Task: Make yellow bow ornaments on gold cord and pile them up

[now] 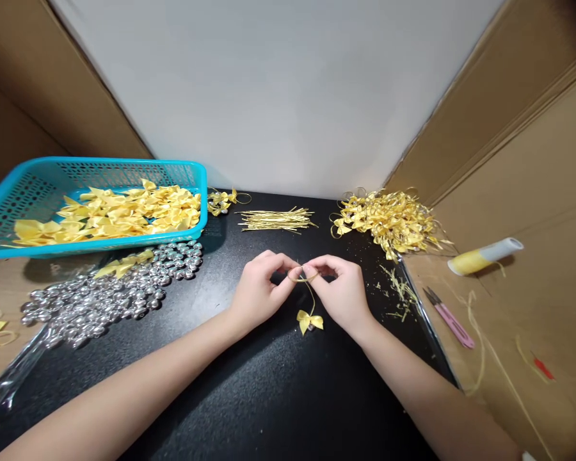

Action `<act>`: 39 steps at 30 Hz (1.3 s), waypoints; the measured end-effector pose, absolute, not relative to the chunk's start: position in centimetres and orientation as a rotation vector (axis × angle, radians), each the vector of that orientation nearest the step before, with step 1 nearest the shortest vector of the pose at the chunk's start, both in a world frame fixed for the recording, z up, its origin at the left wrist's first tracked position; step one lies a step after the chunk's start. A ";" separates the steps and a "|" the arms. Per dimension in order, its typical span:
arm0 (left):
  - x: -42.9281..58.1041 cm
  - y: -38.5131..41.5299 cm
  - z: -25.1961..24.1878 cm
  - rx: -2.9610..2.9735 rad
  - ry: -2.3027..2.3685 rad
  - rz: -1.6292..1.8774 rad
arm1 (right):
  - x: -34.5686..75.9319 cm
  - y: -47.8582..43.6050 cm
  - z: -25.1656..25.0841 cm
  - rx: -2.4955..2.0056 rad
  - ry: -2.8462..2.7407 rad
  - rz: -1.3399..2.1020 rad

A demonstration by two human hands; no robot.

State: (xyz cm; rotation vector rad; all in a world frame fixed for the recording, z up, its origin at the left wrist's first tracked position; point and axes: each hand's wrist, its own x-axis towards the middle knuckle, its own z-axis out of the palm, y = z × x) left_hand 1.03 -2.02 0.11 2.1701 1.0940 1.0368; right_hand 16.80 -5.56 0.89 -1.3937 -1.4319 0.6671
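My left hand [259, 288] and my right hand [340, 289] meet over the middle of the black table [249, 384], fingertips pinched together on a thin gold cord [303, 276]. The cord forms a small loop between my fingers. From it a strand hangs down to a small yellow ribbon bow [310, 321], which rests on the table just below my hands. Both hands are closed in a pinch on the cord.
A blue basket [38, 192] of yellow bows stands at the left, with a pile of silver bells [110, 294] in front. Cut gold cords [276, 219] lie at the back, finished bows [388, 221] at back right. Pink snips [448, 317] and a yellow spool [484, 256] lie on cardboard.
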 end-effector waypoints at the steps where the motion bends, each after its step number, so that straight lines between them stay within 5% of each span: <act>1: 1.0 -1.9 0.3 2.190 1.101 0.935 | 16.9 -5.5 1.0 -1.414 -1.420 0.678; 6: 0.9 -1.8 1.3 2.337 0.935 0.363 | 18.4 -4.9 2.2 -1.463 -1.369 0.685; 11: 1.3 -2.7 1.1 2.387 0.938 0.187 | 19.1 -6.3 2.0 -1.564 -1.415 0.859; 15: 1.7 -3.4 0.4 2.358 0.917 0.184 | 19.1 -9.3 0.6 -1.701 -1.540 0.988; 27: 1.8 -5.5 -1.2 2.477 0.929 0.275 | 18.7 -12.3 -0.9 -1.738 -1.655 0.625; 39: 2.1 -6.0 -1.5 1.722 0.864 0.572 | 18.9 -12.4 -0.9 -1.710 -1.410 0.742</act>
